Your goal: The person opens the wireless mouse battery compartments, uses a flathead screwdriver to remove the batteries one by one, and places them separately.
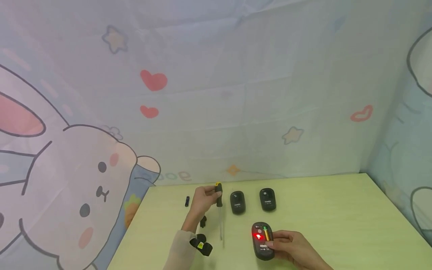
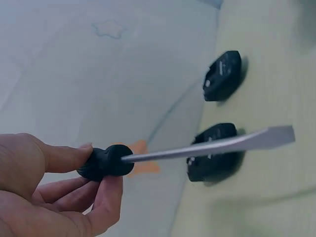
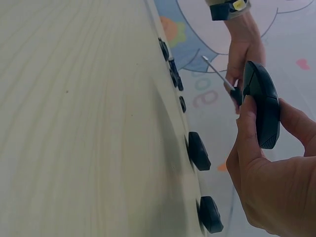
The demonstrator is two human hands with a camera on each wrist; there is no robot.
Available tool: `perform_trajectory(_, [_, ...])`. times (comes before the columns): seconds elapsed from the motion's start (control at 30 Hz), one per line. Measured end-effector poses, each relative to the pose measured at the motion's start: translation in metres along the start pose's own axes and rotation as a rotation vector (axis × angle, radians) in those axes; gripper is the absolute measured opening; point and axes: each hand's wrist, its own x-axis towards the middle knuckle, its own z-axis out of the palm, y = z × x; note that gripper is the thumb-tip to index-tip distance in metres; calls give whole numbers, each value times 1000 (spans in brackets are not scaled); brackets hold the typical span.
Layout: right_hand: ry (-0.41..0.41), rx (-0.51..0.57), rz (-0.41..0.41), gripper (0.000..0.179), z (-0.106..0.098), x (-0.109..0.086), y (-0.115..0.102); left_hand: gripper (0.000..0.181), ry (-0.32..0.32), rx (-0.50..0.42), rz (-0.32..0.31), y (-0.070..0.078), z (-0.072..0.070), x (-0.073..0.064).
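My left hand (image 1: 201,199) pinches a flat-blade screwdriver (image 1: 219,201) by its black, yellow-topped handle. In the head view its metal shaft points down toward the table; the left wrist view shows the wide flat tip. Lower right, my right hand (image 1: 293,245) grips a black computer mouse (image 1: 261,252) with its underside toward the head camera. A red light glows on that underside, beside a battery (image 1: 266,233) in an uncovered slot. From the right wrist view, the mouse (image 3: 266,113) stands on edge between thumb and fingers, raised off the table.
Two more black mice, one (image 1: 237,203) near the screwdriver and another (image 1: 267,199) to its right, lie toward the table's back. Small dark items, one (image 1: 187,201) behind my left hand and one (image 1: 203,221) beside my wrist, lie at left. A printed cloth (image 1: 216,93) hangs behind the table (image 1: 324,210).
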Motion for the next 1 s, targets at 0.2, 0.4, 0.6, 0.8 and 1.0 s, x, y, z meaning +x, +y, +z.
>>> perform_trajectory(0.2, [-2,-20,-11,68,0,1,1,44,-20,-66,48,19,1,-5])
perform_trajectory(0.4, [18,-57,29,68,1,1,3,48,-6,-99,77,37,5,-11])
perform_trajectory(0.6, [-62,-21,-42,62,-2,0,6,48,8,-87,150,61,9,-22])
perform_trajectory(0.8, [-71,-10,-38,64,-2,1,6,46,-3,-56,212,78,15,-31])
perform_trajectory(1.0, [-51,-34,-31,66,2,1,4,37,44,-16,268,95,20,-40])
